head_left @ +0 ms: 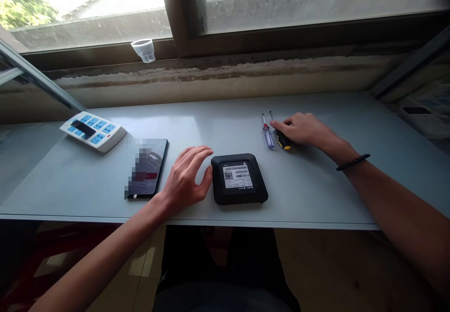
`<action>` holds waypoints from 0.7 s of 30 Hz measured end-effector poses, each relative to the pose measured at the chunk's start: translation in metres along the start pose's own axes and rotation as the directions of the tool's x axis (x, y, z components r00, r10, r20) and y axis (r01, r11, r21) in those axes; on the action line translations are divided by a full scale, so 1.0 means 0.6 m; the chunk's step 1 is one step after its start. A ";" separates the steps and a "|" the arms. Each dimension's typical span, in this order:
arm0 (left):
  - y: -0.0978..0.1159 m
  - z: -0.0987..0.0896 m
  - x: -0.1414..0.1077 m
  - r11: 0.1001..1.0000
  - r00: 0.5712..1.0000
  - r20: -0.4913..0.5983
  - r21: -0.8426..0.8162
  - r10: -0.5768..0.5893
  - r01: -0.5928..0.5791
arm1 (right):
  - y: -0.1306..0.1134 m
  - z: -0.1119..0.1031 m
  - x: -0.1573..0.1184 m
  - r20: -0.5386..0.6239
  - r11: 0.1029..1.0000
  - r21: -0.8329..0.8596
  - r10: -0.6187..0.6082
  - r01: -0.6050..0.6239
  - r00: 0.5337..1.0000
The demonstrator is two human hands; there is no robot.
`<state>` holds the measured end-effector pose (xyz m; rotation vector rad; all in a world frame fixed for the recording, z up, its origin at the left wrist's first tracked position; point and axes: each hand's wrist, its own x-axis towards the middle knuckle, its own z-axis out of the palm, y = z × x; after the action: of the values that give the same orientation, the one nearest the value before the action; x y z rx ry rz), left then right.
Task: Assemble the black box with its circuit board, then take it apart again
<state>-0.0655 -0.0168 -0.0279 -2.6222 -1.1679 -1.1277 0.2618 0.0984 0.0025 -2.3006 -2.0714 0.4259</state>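
A flat black square box [259, 176] with a white printed label lies on the table. Beside its left edge rests my left hand [190, 176], fingers curved and thumb spread apart from them, not wrapped round the box. My right hand [302, 127] is closed at a black and yellow screwdriver [283, 140], its fingertips at the handle near the shaft; part of the grip is hidden by the hand. Just left of that lies a second screwdriver [268, 138] with a clear purplish handle and a red collar. Both screwdriver tips point toward the window.
A phone or tablet [160, 162], partly pixelated, lies left of my left hand. A white power strip [105, 144] with blue sockets and a black item on top sits at the back left. The pale table [218, 124] ends below the window; a clear plastic cup [144, 49] is at the sill.
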 end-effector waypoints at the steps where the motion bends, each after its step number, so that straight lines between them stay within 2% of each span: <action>1: -0.002 0.000 0.000 1.000 1.000 -0.008 0.013 -0.011 0.011 | 0.000 0.001 -0.001 -0.003 1.000 0.003 -0.002 0.002 1.000; 5: -0.012 -0.008 0.003 0.994 0.997 -0.048 0.091 -0.062 0.066 | 0.001 0.004 -0.003 -0.035 1.000 0.013 -0.016 0.017 0.999; 8: -0.011 -0.026 -0.001 0.978 0.991 -0.077 0.166 -0.112 0.123 | 0.003 0.005 0.001 -0.046 1.000 0.017 -0.013 0.013 0.999; 10: -0.004 -0.045 -0.013 0.947 0.975 -0.125 0.243 -0.185 0.211 | 0.004 0.005 0.002 -0.039 1.000 0.020 -0.005 0.006 0.999; 12: 0.006 -0.067 -0.035 0.894 0.941 -0.162 0.300 -0.298 0.334 | 0.005 0.004 0.003 -0.028 1.000 0.023 0.002 -0.001 1.000; 15: 0.019 -0.097 -0.080 0.790 0.858 -0.171 0.336 -0.485 0.513 | 0.003 0.002 0.001 -0.017 1.000 0.024 0.013 -0.013 1.000; 17: 0.028 -0.110 -0.107 0.709 0.785 -0.235 0.337 -0.574 0.619 | 0.002 0.001 0.000 -0.013 1.000 0.023 0.022 -0.022 1.000; 19: 0.039 -0.117 -0.125 0.614 0.674 -0.300 0.278 -0.675 0.739 | 0.001 0.000 -0.001 -0.010 0.999 0.020 0.028 -0.028 1.000; 21: 0.051 -0.120 -0.133 0.533 0.574 -0.309 0.213 -0.758 0.819 | 0.000 -0.001 -0.001 -0.004 0.999 0.018 0.031 -0.031 1.000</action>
<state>-0.1238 -0.1116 -0.0195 -1.6310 -2.3744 -1.0549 0.2621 0.0977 0.0032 -2.3245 -2.0238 0.4384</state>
